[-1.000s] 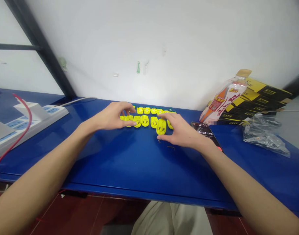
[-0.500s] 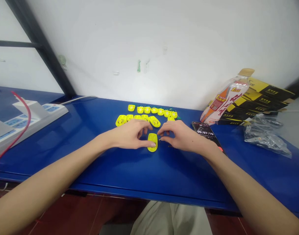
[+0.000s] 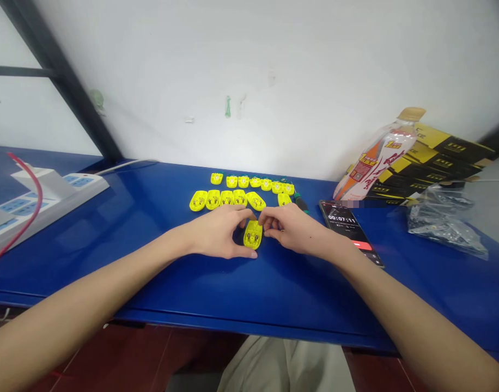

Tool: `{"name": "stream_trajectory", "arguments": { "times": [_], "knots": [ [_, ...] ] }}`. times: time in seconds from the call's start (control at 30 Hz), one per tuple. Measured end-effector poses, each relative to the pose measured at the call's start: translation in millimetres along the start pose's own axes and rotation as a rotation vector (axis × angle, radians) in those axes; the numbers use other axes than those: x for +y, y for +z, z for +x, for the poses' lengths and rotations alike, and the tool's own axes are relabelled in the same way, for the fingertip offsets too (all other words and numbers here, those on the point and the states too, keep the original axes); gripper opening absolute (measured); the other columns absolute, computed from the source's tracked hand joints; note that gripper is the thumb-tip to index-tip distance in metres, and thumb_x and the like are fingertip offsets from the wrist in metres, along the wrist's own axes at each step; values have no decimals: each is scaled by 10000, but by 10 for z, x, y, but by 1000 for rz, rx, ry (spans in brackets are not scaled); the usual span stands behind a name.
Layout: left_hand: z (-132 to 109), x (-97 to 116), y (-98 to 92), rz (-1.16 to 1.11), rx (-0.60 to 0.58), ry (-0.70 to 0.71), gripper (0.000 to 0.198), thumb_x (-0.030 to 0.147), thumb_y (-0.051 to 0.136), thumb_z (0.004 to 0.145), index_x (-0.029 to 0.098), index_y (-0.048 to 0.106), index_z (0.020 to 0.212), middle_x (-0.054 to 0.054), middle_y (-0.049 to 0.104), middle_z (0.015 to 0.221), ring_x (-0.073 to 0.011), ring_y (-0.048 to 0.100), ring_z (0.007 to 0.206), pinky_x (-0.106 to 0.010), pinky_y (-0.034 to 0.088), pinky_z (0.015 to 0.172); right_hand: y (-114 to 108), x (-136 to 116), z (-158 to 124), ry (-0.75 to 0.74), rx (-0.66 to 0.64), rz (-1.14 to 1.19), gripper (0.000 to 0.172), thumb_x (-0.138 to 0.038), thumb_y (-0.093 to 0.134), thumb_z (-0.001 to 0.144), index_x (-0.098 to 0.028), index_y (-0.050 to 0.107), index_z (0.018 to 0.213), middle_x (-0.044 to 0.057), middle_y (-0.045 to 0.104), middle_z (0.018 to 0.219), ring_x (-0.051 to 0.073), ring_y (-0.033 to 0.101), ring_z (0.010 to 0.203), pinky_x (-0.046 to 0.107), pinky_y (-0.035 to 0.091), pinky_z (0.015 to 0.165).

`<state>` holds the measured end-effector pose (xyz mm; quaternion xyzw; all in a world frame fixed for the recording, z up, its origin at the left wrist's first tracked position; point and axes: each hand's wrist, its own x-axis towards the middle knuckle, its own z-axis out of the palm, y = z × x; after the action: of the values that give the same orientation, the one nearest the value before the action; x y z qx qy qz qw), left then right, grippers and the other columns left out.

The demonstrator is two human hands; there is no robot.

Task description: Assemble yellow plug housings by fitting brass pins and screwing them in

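A yellow plastic housing half lies open side up on the blue table, with small metal parts inside. My left hand curls around it, thumb along its near edge and fingertips at its far end. At the housing's right side is my right hand, thumb and forefinger pinched together. Whatever sits in that pinch is too small to make out. Beyond the hands are a row of similar yellow housing halves and a single one on the right. Farther back runs a row of smaller yellow pieces.
A green and black handle lies behind my right hand. To the right are a phone running a timer, a bottle, stacked black-yellow boxes and a clear bag. A white power strip and red cable are left.
My left thumb has slid off the housing's inside to its near edge, uncovering the metal parts. My right fingers have moved closer to its right side.
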<state>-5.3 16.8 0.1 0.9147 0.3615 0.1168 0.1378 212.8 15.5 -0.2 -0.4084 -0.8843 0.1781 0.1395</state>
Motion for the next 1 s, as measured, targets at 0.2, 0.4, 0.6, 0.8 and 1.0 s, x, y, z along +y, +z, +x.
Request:
{"name": "stream_trajectory", "arguments": {
  "times": [0.2,0.4,0.6,0.8,1.0],
  "knots": [
    [-18,15,-15,-9,-8,-33,683,725,732,628,184,601,1023,-56,602,855,-227,572,752,-323,395,603,-43,-27,-31,10,9,-65,207,-40,522,845,-165,579,999,28,676,772,145,580,665,246,404,612],
    [-38,13,-41,-5,-39,2,736,702,697,699,183,612,1213,-54,613,876,-226,568,780,-323,409,645,-98,-21,-16,19,131,-123,259,-31,502,846,-163,703,943,55,727,875,156,616,739,275,444,708],
    [-20,13,-9,14,-11,-23,579,672,710,696,185,620,996,-41,601,812,-207,549,706,-324,398,595,-27,-62,-14,8,200,72,199,-107,563,832,-171,744,883,39,735,823,141,626,682,271,492,664],
    [2,17,53,31,70,-37,543,683,708,690,196,574,890,-68,615,836,-253,600,772,-350,409,602,3,-94,12,127,193,364,155,-194,601,829,-154,744,874,35,737,770,116,605,584,256,498,578],
    [-4,57,73,55,102,-54,534,660,704,707,186,570,914,-86,632,905,-271,621,834,-346,437,619,71,-12,46,179,221,551,143,-219,664,786,-157,762,870,37,728,735,133,621,622,272,511,595]
  ]
}}
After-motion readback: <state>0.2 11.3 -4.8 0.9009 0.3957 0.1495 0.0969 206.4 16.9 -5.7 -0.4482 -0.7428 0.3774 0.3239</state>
